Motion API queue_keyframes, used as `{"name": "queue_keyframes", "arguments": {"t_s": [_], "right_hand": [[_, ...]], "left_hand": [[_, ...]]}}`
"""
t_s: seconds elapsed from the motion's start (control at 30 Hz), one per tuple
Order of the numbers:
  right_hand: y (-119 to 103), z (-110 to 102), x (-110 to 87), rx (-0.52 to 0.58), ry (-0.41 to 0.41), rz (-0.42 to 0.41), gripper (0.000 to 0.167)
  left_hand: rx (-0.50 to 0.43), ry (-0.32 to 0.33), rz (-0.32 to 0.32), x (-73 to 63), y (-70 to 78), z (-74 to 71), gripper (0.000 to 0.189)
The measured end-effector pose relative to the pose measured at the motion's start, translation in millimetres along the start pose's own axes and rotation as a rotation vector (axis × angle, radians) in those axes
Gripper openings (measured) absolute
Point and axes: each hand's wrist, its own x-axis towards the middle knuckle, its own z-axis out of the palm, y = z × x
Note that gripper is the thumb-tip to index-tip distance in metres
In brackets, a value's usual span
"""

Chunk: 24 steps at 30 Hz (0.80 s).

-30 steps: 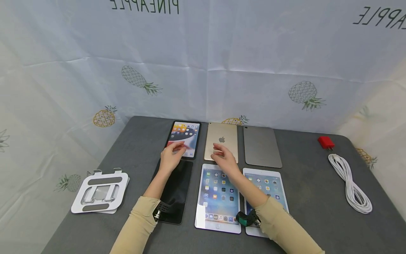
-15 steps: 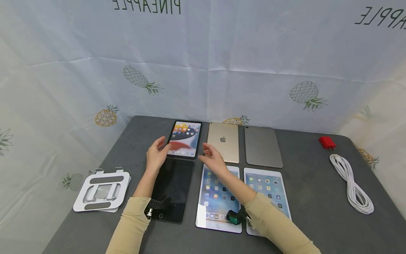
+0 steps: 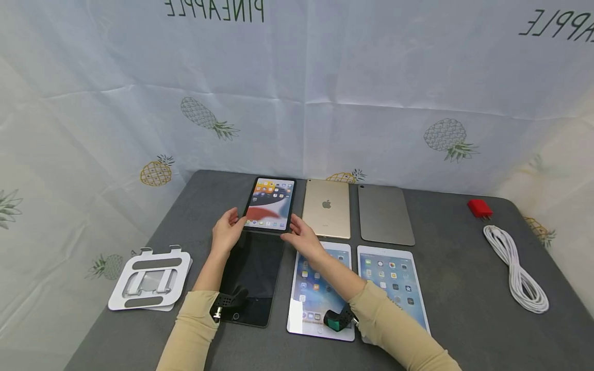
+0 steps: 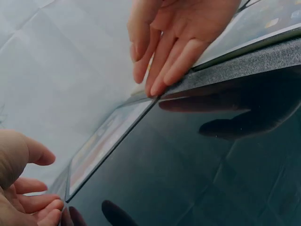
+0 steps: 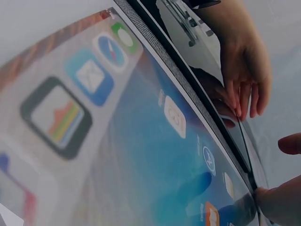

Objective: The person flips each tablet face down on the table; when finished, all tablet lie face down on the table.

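A black-framed tablet [image 3: 271, 203] with a lit home screen lies at the back left. My left hand [image 3: 226, 231] is at its lower left corner, fingertips right at the edge; in the left wrist view the thumb stands apart from the fingers. My right hand [image 3: 303, 238] is at the lower right corner, its fingers [image 4: 171, 66] fairly straight and pointing down beside the edge. Nearer, under the left wrist, lies a dark-screened black tablet [image 3: 252, 275]. Below my right forearm is a white tablet [image 3: 320, 288] with its screen lit.
A gold tablet [image 3: 326, 208] and a grey tablet [image 3: 386, 214] lie face down at the back. Another lit white tablet [image 3: 394, 278] is partly under the right sleeve. A white folding stand [image 3: 150, 278] sits left; a red charger plug [image 3: 480, 208] and coiled white cable [image 3: 515, 268] lie right.
My left hand has moved left off the lit black tablet's screen to its lower left corner. My right hand has come left from over the gold tablet to the lower right corner.
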Motion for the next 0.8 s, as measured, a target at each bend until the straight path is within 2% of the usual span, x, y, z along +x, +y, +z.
{"name": "queue_keyframes", "arguments": {"t_s": [0.33,0.8], "right_hand": [[-7.5,1.2,-4.9,0.08,-0.021,0.055,0.073],[-7.2,5.6,3.2,0.422,0.088,0.125,0.065]], "left_hand": [[0.052,-0.031,-0.006,-2.7,6.9,4.6,0.053],[0.042,-0.004,-0.002,-2.2,3.7,9.1,0.045]]}}
